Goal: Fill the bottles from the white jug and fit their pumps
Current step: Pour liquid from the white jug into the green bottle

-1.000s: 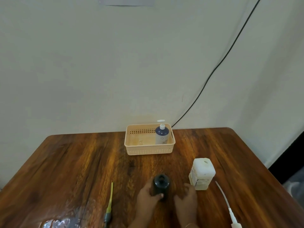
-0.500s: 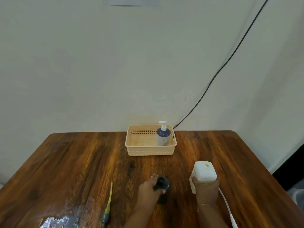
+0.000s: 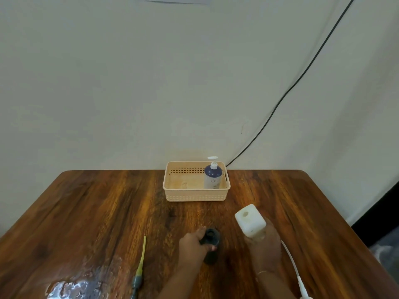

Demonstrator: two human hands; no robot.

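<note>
A dark open bottle (image 3: 212,240) stands near the table's front edge, and my left hand (image 3: 192,248) grips it from the left. My right hand (image 3: 266,244) holds the white jug (image 3: 250,220) lifted off the table, to the right of the bottle, tilted with its open mouth facing up and toward the bottle. A white pump with a long tube (image 3: 291,262) lies on the table to the right of my right arm. A second dark blue bottle (image 3: 213,176) with a white pump fitted stands in the right end of the beige basket (image 3: 195,194).
The basket sits at the back of the wooden table (image 3: 86,212), near the wall. A yellow and grey tool (image 3: 140,266) lies to the left of my left arm. A shiny wet patch (image 3: 73,289) is at the front left. A black cable (image 3: 291,89) runs down the wall.
My right hand moved from beside the bottle to the white jug, gripped it and lifted it off the table, tilting it. My left hand stays on the dark bottle.
</note>
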